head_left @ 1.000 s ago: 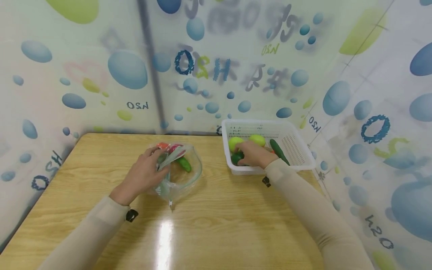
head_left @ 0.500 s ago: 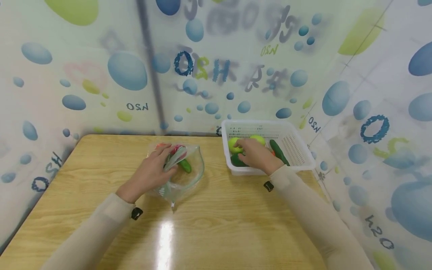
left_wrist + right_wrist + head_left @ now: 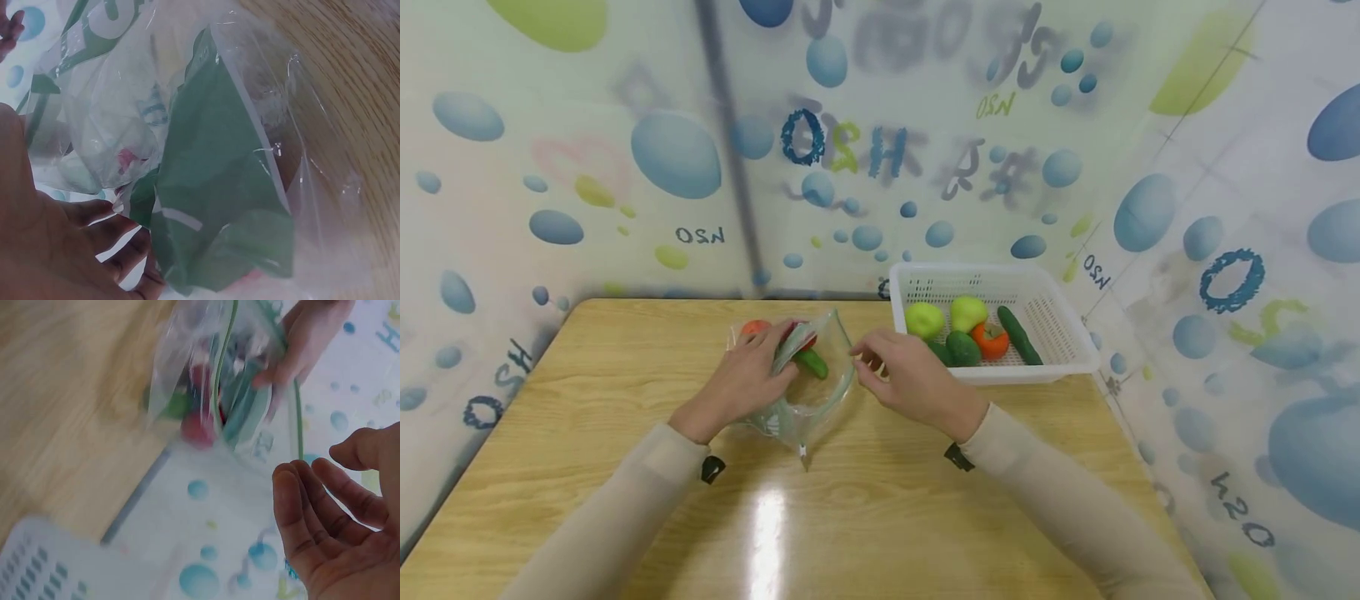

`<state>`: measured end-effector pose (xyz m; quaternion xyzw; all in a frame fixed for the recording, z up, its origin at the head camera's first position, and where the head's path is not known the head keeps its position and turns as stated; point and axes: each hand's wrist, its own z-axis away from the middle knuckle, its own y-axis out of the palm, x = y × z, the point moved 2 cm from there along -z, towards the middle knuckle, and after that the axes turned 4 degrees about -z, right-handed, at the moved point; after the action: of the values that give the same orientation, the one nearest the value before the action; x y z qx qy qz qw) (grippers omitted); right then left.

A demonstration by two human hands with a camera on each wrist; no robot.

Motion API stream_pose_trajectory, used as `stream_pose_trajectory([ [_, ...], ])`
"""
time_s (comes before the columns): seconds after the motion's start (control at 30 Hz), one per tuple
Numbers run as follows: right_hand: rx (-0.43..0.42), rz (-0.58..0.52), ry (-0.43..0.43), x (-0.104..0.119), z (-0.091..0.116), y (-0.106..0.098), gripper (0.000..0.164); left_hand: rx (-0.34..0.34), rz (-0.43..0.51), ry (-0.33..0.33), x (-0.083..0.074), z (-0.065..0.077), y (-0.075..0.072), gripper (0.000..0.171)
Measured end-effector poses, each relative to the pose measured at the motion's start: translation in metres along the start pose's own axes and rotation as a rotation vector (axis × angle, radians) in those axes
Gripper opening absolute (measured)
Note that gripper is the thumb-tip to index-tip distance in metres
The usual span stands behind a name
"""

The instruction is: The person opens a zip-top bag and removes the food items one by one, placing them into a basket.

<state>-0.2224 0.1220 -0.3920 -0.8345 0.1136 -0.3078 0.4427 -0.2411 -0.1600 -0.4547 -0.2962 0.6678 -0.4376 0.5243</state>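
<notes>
A clear zip bag [image 3: 790, 417] with green printed patches lies on the wooden table, its mouth gaping to the right. My left hand [image 3: 741, 379] grips the bag's upper edge, with the thumb on the plastic in the right wrist view. Inside the bag are a green cucumber-like vegetable [image 3: 812, 364] and red produce [image 3: 755, 327], partly hidden by film and hand. My right hand [image 3: 917, 379] hovers by the bag's right rim, fingers loosely bent and holding nothing. Whether its fingertips touch the rim I cannot tell.
A white perforated basket [image 3: 1067, 333] stands at the back right. In it lie yellow-green pears [image 3: 968, 313], a tomato [image 3: 991, 341], a cucumber [image 3: 1019, 336] and dark green rounded produce [image 3: 962, 349]. Patterned walls [image 3: 880, 192] border the table behind and at right.
My right hand has left the basket and moved left to the bag's rim, uncovering the tomato and dark green produce. My left hand has shifted slightly right with the bag's edge.
</notes>
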Motion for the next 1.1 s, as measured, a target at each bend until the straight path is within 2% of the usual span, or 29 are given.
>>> stream_pose_trajectory([
  [0.2, 0.168, -0.059, 0.012, 0.015, -0.013, 0.036, 0.026, 0.014, 0.002, -0.019, 0.001, -0.001, 0.0, 0.077],
  [0.3, 0.255, -0.011, 0.021, 0.014, -0.02, 0.053, 0.035, 0.025, 0.011, -0.032, 0.002, -0.001, -0.001, 0.075],
  [0.4, 0.305, 0.068, 0.039, 0.01, -0.023, 0.067, 0.042, 0.047, 0.023, -0.044, 0.003, -0.001, 0.001, 0.073],
  [0.6, 0.283, 0.116, 0.166, 0.0, -0.026, 0.078, 0.053, 0.075, 0.034, -0.049, 0.005, 0.002, 0.003, 0.07],
  [0.67, 0.261, 0.154, 0.179, -0.005, -0.027, 0.079, 0.052, 0.078, 0.033, -0.048, 0.005, 0.002, 0.003, 0.068],
  [0.77, 0.235, 0.2, 0.181, -0.011, -0.027, 0.081, 0.041, 0.089, 0.026, -0.048, 0.006, 0.002, 0.003, 0.065],
  [0.9, 0.231, 0.196, 0.224, -0.017, -0.027, 0.082, 0.049, 0.095, 0.008, -0.032, 0.006, 0.004, 0.003, 0.062],
  [0.97, 0.23, 0.199, 0.254, -0.019, -0.028, 0.083, 0.062, 0.09, 0.003, -0.024, 0.006, 0.004, 0.003, 0.059],
  [1.1, 0.218, 0.229, 0.297, -0.026, -0.031, 0.09, 0.058, 0.087, -0.004, -0.018, 0.005, 0.005, 0.004, 0.059],
])
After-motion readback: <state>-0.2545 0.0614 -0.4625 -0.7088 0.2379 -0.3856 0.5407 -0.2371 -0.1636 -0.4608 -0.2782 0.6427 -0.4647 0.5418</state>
